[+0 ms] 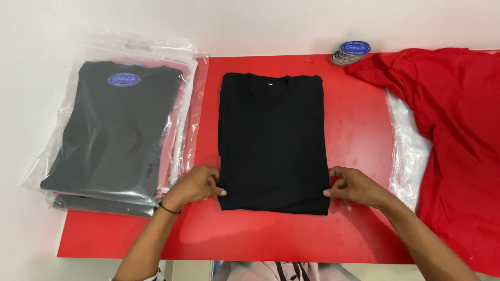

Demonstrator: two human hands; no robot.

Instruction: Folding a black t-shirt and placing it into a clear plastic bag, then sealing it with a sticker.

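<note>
Folded black t-shirt [272, 140] at frame centre, flat on red table mat [354, 119], collar toward top. Left hand [194, 184] pinches lower-left edge w/ thumb + fingers closed on fabric; right hand [355, 186] same on lower-right edge. Shirt looks light, soft, limp, so prob sags if lifted by one side; best grip = both side edges near hem, through all layers. Bagged black shirts stack [117, 135] at left, red garment [453, 140] at right, round sticker stack [351, 52] upper right.
</note>
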